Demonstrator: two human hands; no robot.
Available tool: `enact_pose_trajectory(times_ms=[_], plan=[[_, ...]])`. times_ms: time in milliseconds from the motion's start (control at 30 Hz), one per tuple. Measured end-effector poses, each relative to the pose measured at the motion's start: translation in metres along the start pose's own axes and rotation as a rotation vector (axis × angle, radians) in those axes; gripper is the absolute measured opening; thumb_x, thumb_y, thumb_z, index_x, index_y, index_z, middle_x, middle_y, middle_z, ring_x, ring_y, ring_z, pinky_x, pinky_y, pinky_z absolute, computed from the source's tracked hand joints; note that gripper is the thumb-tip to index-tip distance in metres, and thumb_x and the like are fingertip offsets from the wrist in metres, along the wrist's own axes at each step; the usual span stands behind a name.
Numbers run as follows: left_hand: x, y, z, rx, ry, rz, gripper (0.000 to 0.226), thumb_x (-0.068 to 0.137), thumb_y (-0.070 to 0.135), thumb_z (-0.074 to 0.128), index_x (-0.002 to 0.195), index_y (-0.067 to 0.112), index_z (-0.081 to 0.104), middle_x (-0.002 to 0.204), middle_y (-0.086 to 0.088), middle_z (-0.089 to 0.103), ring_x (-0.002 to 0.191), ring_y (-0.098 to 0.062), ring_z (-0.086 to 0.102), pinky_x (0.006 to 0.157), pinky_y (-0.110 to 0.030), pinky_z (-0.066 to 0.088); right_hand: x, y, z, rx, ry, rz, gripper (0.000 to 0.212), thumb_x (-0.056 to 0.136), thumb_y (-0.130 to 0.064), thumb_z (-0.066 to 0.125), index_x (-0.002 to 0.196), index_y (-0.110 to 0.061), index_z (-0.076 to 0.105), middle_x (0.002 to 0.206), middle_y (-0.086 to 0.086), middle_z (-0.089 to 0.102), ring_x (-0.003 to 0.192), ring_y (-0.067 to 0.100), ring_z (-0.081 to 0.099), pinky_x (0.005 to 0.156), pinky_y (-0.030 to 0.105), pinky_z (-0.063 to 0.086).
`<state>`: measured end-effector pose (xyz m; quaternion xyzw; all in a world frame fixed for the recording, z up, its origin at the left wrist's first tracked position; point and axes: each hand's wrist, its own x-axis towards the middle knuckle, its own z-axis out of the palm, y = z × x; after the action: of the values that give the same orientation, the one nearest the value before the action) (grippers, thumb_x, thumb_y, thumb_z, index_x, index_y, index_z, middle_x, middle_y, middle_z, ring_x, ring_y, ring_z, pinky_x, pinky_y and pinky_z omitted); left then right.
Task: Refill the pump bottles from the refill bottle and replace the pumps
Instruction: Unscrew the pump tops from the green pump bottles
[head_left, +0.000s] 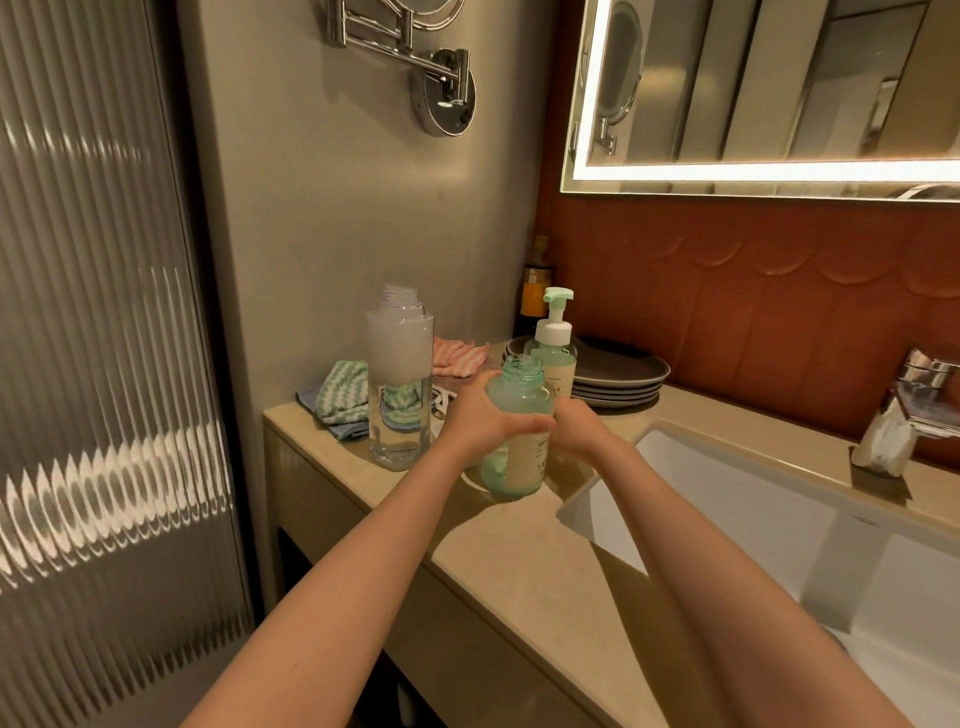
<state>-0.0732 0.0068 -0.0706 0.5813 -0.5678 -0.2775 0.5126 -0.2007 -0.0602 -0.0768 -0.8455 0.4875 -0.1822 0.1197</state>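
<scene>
Fingers (525, 425) of left hand (478, 415) wrap pumpless translucent green bottle (517, 397).
Right hand (574, 431) behind it, grip hidden; both left of white sink (727, 496).

A bathroom counter (519, 571) seen from above, two bare forearms reaching forward. The left hand (480, 415) grips the shoulder of a green bottle (519, 447) with an open neck and no pump. The right hand (574, 431) is at the bottle's far side, its fingers hidden. Just left stands a tall clear bottle (400, 384), uncapped, cloudy white in its upper half. Behind the green bottle is a matching pump bottle (553, 353) with its pump fitted, beside a stack of dark plates (623, 376). Folded cloths (345, 392) lie by the wall. A white sink (753, 519) and chrome tap (904, 415) sit to the right, under a lit mirror (769, 93).
</scene>
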Motion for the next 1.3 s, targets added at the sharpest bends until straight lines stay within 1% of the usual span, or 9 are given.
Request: enact_pose_trajectory(times_ms=[300, 400, 467, 567, 700, 833, 1000, 1167, 1300], plan=[[-0.001, 0.000, 0.002, -0.016, -0.008, -0.007, 0.095, 0.059, 0.031, 0.087, 0.138, 0.017, 0.035, 0.127, 0.001, 0.053, 0.117, -0.018, 0.051, 0.098, -0.038, 0.046, 0.000, 0.001, 0.003, 0.024, 0.092, -0.055, 0.020, 0.091, -0.011, 0.050, 0.106, -0.012, 0.063, 0.107, 0.007, 0.065, 0.096, 0.026, 0.059, 0.081, 0.036, 0.050], [0.001, -0.001, 0.003, -0.018, -0.003, -0.014, 0.093, 0.058, 0.031, 0.087, 0.136, 0.017, 0.038, 0.127, 0.000, 0.054, 0.117, -0.019, 0.052, 0.098, -0.039, 0.046, 0.001, 0.003, 0.000, 0.053, 0.062, -0.068, 0.022, 0.090, -0.011, 0.051, 0.110, -0.014, 0.061, 0.108, 0.003, 0.063, 0.100, 0.023, 0.058, 0.082, 0.033, 0.049], [0.001, 0.001, 0.004, -0.003, 0.007, -0.015, 0.095, 0.059, 0.031, 0.087, 0.138, 0.017, 0.035, 0.130, 0.000, 0.052, 0.119, -0.019, 0.051, 0.099, -0.038, 0.045, 0.003, 0.007, -0.006, 0.079, 0.086, -0.108, 0.034, 0.087, -0.012, 0.058, 0.121, -0.016, 0.057, 0.118, 0.005, 0.062, 0.109, 0.024, 0.057, 0.089, 0.037, 0.048], [-0.001, 0.005, 0.006, 0.022, 0.047, -0.001, 0.096, 0.063, 0.031, 0.085, 0.141, 0.018, 0.030, 0.138, -0.002, 0.044, 0.125, -0.020, 0.044, 0.097, -0.033, 0.040, 0.005, 0.010, -0.016, 0.181, 0.236, -0.087, 0.056, 0.080, -0.014, 0.067, 0.132, -0.015, 0.047, 0.128, 0.005, 0.057, 0.118, 0.021, 0.052, 0.096, 0.034, 0.043], [0.000, 0.004, 0.009, -0.011, 0.058, 0.013, 0.098, 0.064, 0.030, 0.084, 0.142, 0.022, 0.025, 0.145, -0.001, 0.036, 0.130, -0.020, 0.038, 0.099, -0.033, 0.036, 0.016, 0.008, -0.023, 0.393, 0.517, 0.099, 0.054, 0.082, -0.018, 0.065, 0.131, -0.012, 0.044, 0.128, 0.008, 0.055, 0.116, 0.021, 0.052, 0.093, 0.035, 0.043], [0.003, 0.001, 0.007, -0.009, 0.034, -0.013, 0.097, 0.063, 0.031, 0.085, 0.141, 0.017, 0.029, 0.138, -0.001, 0.043, 0.125, -0.019, 0.044, 0.099, -0.034, 0.040, 0.037, 0.001, -0.023, 0.523, 0.461, 0.262, 0.077, 0.080, -0.026, 0.070, 0.142, -0.008, 0.028, 0.143, 0.011, 0.040, 0.129, 0.026, 0.041, 0.100, 0.037, 0.038], [0.009, -0.001, 0.007, -0.026, 0.015, -0.035, 0.103, 0.047, 0.040, 0.089, 0.134, 0.015, 0.039, 0.125, 0.003, 0.055, 0.115, -0.018, 0.054, 0.097, -0.042, 0.046, 0.057, -0.012, -0.016, 0.520, 0.443, 0.333, 0.066, 0.087, -0.019, 0.061, 0.141, -0.003, 0.026, 0.141, 0.016, 0.038, 0.128, 0.030, 0.040, 0.099, 0.038, 0.037], [0.014, -0.004, 0.006, -0.046, -0.002, -0.028, 0.097, 0.054, 0.028, 0.089, 0.135, 0.016, 0.038, 0.127, 0.000, 0.055, 0.116, -0.019, 0.054, 0.099, -0.044, 0.045, 0.065, -0.009, -0.009, 0.518, 0.394, 0.413, 0.067, 0.088, -0.026, 0.060, 0.140, -0.004, 0.024, 0.135, 0.017, 0.046, 0.123, 0.032, 0.046, 0.093, 0.040, 0.041], [0.018, -0.004, 0.005, -0.045, 0.027, -0.043, 0.096, 0.058, 0.026, 0.088, 0.137, 0.015, 0.034, 0.128, 0.004, 0.051, 0.118, -0.015, 0.049, 0.101, -0.034, 0.042, 0.063, -0.006, -0.007, 0.521, 0.413, 0.433, 0.060, 0.082, -0.026, 0.066, 0.130, -0.002, 0.038, 0.128, 0.016, 0.052, 0.117, 0.031, 0.051, 0.088, 0.037, 0.043]])
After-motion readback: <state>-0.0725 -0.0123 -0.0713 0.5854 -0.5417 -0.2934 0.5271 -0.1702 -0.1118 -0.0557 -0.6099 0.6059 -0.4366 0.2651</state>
